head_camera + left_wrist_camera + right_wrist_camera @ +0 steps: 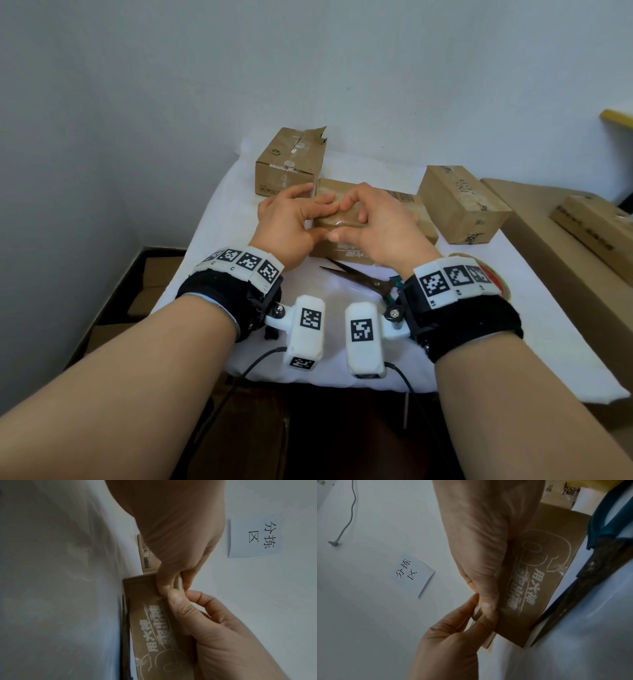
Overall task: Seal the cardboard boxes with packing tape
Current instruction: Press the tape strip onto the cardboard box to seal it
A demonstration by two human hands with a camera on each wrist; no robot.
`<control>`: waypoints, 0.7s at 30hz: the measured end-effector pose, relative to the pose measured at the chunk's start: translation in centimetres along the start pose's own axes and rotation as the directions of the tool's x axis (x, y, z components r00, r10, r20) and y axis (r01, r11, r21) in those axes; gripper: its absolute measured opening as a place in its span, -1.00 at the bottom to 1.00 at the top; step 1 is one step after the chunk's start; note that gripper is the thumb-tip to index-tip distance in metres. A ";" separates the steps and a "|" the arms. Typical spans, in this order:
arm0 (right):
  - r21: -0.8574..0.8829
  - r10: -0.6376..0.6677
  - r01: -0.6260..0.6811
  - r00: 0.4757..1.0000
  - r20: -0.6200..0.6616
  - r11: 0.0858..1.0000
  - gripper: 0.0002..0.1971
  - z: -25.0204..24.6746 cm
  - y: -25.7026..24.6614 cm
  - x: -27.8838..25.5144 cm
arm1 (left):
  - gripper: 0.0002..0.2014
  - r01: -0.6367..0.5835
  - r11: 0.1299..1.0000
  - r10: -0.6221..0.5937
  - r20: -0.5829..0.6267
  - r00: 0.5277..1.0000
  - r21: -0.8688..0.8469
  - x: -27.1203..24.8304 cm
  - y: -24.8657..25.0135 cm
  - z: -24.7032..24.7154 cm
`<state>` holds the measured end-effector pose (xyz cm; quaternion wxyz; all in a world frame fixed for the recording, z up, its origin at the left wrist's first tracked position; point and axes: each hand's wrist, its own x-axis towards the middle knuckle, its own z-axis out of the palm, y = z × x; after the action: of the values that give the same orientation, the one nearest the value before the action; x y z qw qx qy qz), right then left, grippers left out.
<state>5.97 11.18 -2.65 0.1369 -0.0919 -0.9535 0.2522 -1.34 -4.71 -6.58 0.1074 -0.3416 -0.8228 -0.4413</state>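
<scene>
Matt brown cardboard box (346, 202), glossy clear tape (337, 223), dull rusty metal scissors (356, 275)

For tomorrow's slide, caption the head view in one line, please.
Both hands, left hand and right hand, press tape onto a flat cardboard box, scissors lying nearby.

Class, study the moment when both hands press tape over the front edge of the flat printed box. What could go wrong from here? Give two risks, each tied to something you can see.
1. The open scissors lie right behind the right hand, blades towards the box; drawing the hands back could catch a wrist on them.
2. The left hand and right hand pinch the glossy tape at one spot on the box edge, so it may wrinkle or trap air elsewhere, which could weaken the seal.
</scene>
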 end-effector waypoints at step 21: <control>0.029 0.001 0.001 0.999 -0.047 1.000 -0.77 0.7 -0.1 0.4 | -0.71 0.115 0.983 -0.103 0.088 0.991 -0.140 0.4 -0.9 -1.2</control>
<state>5.31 10.86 -3.12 0.1605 -0.0957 -0.9463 0.2637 -2.38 -5.78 -6.25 0.0249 -0.3202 -0.8099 -0.4909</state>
